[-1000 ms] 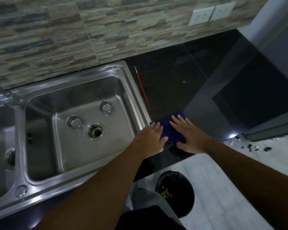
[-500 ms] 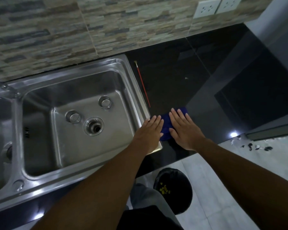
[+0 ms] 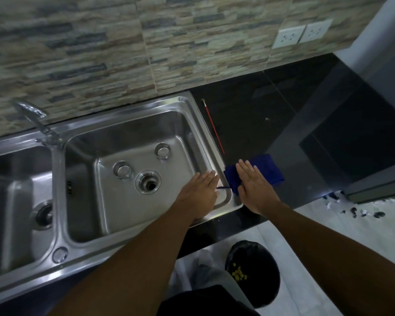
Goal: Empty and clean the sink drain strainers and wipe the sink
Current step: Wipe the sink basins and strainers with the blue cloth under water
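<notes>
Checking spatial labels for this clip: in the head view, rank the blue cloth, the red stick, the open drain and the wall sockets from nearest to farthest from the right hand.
From the right hand:
1. Blue cloth, under its fingers.
2. Red stick, on the counter beyond.
3. Open drain, in the basin to the left; close to the stick's rank.
4. Wall sockets, far back.

A deep blue cloth (image 3: 263, 169) lies on the glossy black worktop (image 3: 271, 115). The sink (image 3: 128, 124) is silver steel. A thin red stick (image 3: 214, 128), perhaps a brush; the wall (image 3: 100, 53) has beige-and-grey stone-strip tiles.
</notes>
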`<state>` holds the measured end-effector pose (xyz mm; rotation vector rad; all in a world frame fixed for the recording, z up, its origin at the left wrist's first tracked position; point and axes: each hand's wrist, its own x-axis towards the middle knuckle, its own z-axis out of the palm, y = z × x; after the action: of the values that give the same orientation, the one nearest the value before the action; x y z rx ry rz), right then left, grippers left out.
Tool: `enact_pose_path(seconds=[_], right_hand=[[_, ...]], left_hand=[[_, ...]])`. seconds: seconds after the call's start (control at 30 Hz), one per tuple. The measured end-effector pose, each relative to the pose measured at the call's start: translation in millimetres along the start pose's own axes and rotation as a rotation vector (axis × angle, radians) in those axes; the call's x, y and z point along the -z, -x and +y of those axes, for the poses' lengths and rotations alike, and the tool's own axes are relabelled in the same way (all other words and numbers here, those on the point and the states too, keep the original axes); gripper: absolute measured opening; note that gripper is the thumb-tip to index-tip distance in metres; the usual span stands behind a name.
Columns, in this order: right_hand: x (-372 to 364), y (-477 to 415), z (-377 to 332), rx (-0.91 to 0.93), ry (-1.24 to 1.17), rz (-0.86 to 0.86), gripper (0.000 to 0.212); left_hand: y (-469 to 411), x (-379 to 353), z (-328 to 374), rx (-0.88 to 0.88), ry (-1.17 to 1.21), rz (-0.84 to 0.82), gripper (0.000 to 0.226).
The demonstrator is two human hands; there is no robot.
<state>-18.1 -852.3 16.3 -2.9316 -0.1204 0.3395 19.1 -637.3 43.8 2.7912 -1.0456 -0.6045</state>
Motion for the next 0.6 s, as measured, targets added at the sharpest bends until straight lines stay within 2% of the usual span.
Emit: enact_pose_path(seconds=[0.13,0.3,0.47,0.6], right_hand=[[-8,20,-27,-0.043,-0.029,0.048,0.064],[-12,24,-77,0.054,-0.063,0.108,0.062],[-16,-10,-139,0.151,-0.079,0.114,0.064],[-22,-52,-186,0.195,-0.104,0.07,0.061]], left_hand=[[23,-3,-10,-0.031,0.024,0.036,0.057],[57,-8,-39,-0.008,0.007,0.088,0.056],[90,-8,-102,0.127,0.019,0.124,0.055],[114,-3,-160,0.267,0.064,0.17,0.045]])
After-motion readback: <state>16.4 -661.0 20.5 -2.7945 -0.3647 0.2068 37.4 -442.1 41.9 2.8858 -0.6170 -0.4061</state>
